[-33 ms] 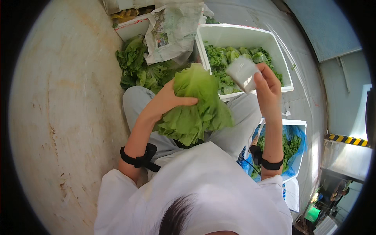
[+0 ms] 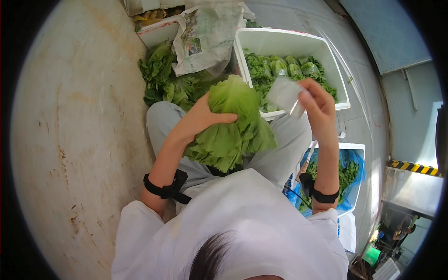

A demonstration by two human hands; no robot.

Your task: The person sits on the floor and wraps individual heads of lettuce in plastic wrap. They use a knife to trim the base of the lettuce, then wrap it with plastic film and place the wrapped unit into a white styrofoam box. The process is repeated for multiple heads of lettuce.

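Note:
A head of green leafy lettuce (image 2: pixel 240 123) is held upside down over my lap, its pale base up and its leaves hanging down. My left hand (image 2: pixel 205 120) is wrapped round its left side, the thumb across the front. To the right, my right hand (image 2: pixel 319 105) pinches a small, clear, shiny sheet of plastic film (image 2: pixel 280 94) between thumb and fingers. The film is apart from the lettuce and slightly blurred. Beyond it, a white foam box (image 2: pixel 284 39) holds several lettuce heads, some with shiny clear bands.
Loose lettuce (image 2: pixel 161 70) lies ahead on the left, partly beneath a crumpled printed plastic bag (image 2: pixel 205 39). A second foam box (image 2: pixel 357 186), lined with blue plastic, holds greens beside my right forearm. A stained pale wall (image 2: pixel 84 140) rises at my left.
The film has tilted and shifted slightly left and down, and my right hand has turned slightly with it. The left hand and lettuce have barely moved.

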